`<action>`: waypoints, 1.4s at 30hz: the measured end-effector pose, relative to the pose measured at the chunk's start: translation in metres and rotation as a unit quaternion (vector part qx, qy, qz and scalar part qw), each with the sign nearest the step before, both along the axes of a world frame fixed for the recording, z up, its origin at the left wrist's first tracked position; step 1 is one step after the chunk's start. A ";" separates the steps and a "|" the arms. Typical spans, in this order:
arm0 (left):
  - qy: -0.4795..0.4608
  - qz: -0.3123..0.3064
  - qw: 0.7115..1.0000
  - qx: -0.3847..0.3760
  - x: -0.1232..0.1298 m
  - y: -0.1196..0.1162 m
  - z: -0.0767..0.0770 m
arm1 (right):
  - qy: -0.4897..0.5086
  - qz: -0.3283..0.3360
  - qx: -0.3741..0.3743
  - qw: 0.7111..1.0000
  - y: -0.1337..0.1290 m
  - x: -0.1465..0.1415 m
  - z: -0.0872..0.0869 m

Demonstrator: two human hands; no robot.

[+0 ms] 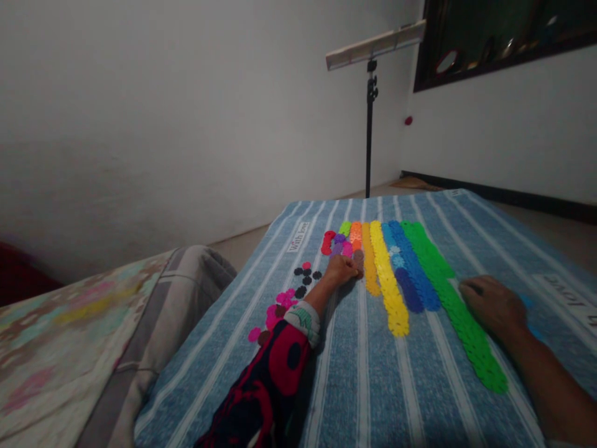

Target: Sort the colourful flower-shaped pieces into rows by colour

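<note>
My left hand (342,271) reaches to the short row of brown discs (359,260), its fingers pinched on a brown disc at the near end. Overlapping flat discs with notched rims form rows by colour: an amber row (370,267), a yellow row (389,286), a blue row (417,274) and a long green row (466,336). My right hand (494,306) rests on the cloth just right of the green row, fingers curled under; what they hold, if anything, is hidden. Loose black discs (306,280) and magenta discs (275,316) lie left of my left wrist.
A blue striped cloth (345,386) covers the table. Light blue pieces (536,333) show partly behind my right wrist. A bed-like surface with a patterned cover (69,342) stands at the left. Beyond the table is a black stand (369,130) with a flat panel on top.
</note>
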State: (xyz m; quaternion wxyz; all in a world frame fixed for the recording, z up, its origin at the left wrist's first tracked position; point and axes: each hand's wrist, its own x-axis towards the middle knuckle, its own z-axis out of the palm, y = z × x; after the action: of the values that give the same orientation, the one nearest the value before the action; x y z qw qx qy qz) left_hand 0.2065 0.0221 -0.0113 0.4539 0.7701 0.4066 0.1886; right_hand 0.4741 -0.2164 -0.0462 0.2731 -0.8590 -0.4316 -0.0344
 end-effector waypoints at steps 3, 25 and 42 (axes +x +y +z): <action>0.041 0.017 0.998 0.041 0.004 -0.002 0.004 | 0.004 -0.002 -0.001 1.000 0.000 0.001 -0.002; 0.269 0.050 0.959 0.075 -0.217 0.006 0.066 | 0.022 -0.010 -0.070 0.997 -0.006 0.009 -0.002; 0.215 0.012 0.976 -0.008 -0.213 -0.017 0.046 | 0.018 -0.020 -0.087 0.996 -0.007 0.010 -0.004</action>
State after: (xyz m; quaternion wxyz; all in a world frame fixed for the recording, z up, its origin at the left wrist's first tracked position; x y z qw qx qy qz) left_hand -0.0066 0.0047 0.0343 0.3597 0.7840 0.5056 0.0205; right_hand 0.4844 -0.2231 -0.0497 0.2044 -0.8886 -0.4105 0.0129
